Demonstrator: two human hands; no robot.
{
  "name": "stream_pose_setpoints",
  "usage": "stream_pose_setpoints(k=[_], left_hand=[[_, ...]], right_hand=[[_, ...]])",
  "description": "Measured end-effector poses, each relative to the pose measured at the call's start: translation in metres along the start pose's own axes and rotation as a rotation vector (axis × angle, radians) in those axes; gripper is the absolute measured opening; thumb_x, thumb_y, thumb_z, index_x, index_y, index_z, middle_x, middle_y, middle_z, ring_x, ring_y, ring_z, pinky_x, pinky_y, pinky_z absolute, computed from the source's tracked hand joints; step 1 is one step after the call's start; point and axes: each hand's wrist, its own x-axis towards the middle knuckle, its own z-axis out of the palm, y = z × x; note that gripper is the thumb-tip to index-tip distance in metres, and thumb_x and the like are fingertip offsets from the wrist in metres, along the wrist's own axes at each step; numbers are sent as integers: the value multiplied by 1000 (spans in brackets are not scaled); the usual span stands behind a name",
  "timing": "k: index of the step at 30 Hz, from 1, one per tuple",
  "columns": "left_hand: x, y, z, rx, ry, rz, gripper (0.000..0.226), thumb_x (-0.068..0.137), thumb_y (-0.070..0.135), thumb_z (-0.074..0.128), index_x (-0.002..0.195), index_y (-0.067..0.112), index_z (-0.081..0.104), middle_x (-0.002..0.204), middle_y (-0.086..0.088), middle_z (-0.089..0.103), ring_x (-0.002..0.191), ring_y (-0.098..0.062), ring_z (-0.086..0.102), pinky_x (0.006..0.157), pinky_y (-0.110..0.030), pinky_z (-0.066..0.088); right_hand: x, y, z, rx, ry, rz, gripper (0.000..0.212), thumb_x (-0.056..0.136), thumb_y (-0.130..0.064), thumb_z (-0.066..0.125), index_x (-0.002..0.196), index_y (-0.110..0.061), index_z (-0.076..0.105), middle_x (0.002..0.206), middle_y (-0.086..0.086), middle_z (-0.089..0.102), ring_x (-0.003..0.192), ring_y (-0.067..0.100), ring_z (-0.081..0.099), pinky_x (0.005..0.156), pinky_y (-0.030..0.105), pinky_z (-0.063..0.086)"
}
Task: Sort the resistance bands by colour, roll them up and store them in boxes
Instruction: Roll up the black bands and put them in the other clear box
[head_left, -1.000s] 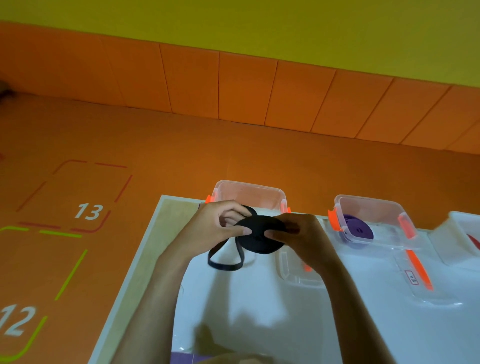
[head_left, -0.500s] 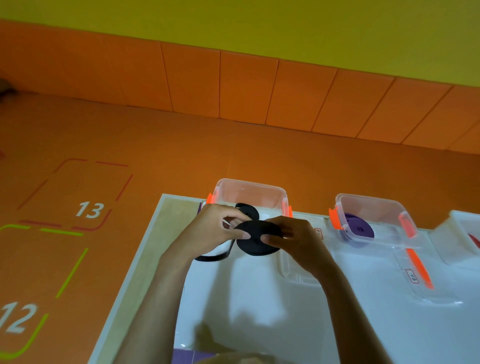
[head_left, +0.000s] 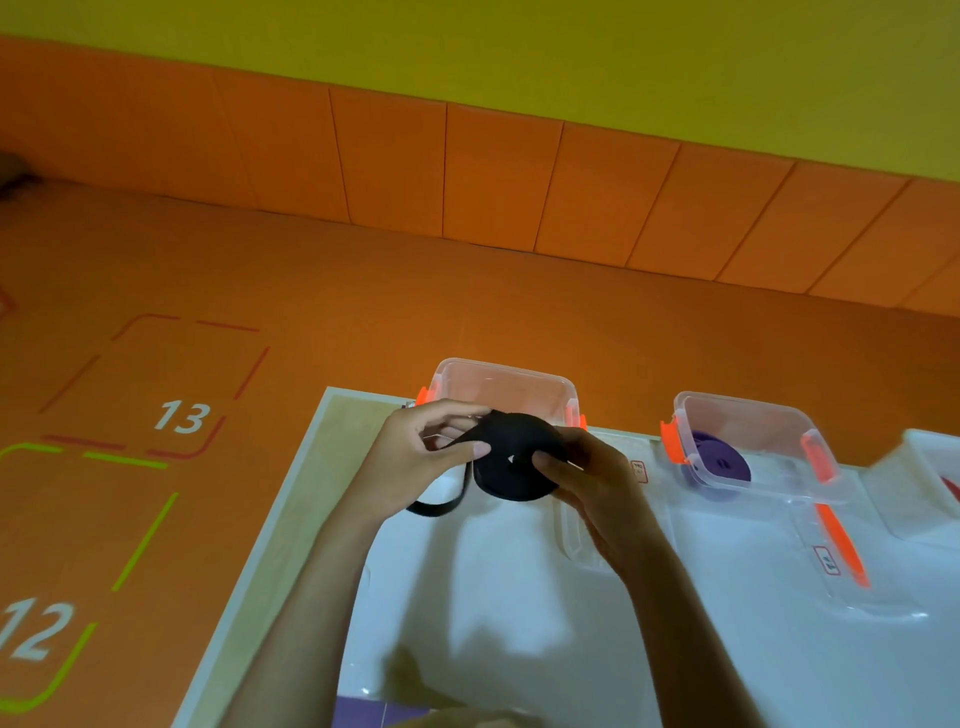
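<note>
A black resistance band, mostly wound into a flat roll, is held above the white table. My right hand grips the roll from the right. My left hand pinches the loose strip at the roll's left edge, and a short tail loop hangs below it. Just behind the roll stands a clear box with orange clips; what lies in it is hidden by my hands. A second clear box to the right holds a rolled purple band.
A clear lid with an orange clip lies in front of the purple box, another lid lies under my right wrist. A white container sits at the right edge. The table's left edge borders an orange floor with numbered markings. A purple item shows at the bottom.
The hanging tail has grown shorter as more band has been wound onto the roll. Both hands stay in about the same place in front of the left box.
</note>
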Motion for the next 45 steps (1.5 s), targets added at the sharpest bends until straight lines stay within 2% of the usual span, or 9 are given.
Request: stream_pose_setpoints(k=[3,7,13,19,25,28,33,41,45], left_hand=[[-1,0,2,-20,-32,-20,37,85,14,87,112,33,72,95,2,81,89,-11,75,84,-18,52],[0,-3,11,-30,20,-28,28,81,22,90,102,29,72,97,1,80,92,-15,76,85,-26,56],[-3,-6,20,-106,-41,-26,46,83,12,89,118,39,76,113,5,79,108,-15,75,92,-25,57],[-5,-7,25,-125,-49,-52,46,82,11,90,119,35,77,105,1,81,101,-16,77,87,-23,58],[-6,-10,27,-110,-61,-105,32,82,14,90,106,28,74,103,-3,82,100,-21,78,91,-27,60],[-7,-13,31,-114,-25,-113,28,81,17,91,104,25,78,106,1,81,99,-19,78,86,-23,59],[-5,-21,39,-159,147,-138,23,81,17,92,97,30,82,102,5,82,92,-14,78,79,-15,55],[-4,-30,48,-215,230,-208,21,82,16,92,92,23,74,101,1,81,85,-22,79,74,-29,63],[-9,-36,56,-307,205,-300,26,77,24,92,98,22,77,109,-1,81,96,-32,77,92,-50,64]], right_hand=[[2,-4,-5,-177,-25,-1,36,85,-11,84,116,-25,75,104,2,81,100,20,77,78,26,62],[3,-3,-9,-142,87,-36,25,86,-6,81,97,-28,82,96,4,81,91,26,78,71,28,63],[2,2,-12,24,138,-22,21,89,-8,75,108,-16,76,102,8,80,96,28,77,70,31,63],[-2,2,-22,-225,13,-33,48,83,-5,85,111,-41,73,105,-9,78,102,12,74,73,30,64],[0,0,-30,-175,5,133,37,84,-41,80,111,-17,74,102,8,79,99,28,77,79,38,65],[-1,4,-27,-114,80,148,22,94,-37,73,106,-19,78,104,13,79,99,33,77,80,44,66],[-3,3,-14,4,175,142,16,86,-36,77,89,-22,83,95,10,80,87,24,79,65,35,63],[-1,15,-6,73,377,115,14,95,-29,76,88,-20,84,92,8,80,90,25,77,67,39,64],[-1,24,-3,166,453,108,14,96,-29,74,95,-16,81,94,6,80,94,24,76,67,39,64]])
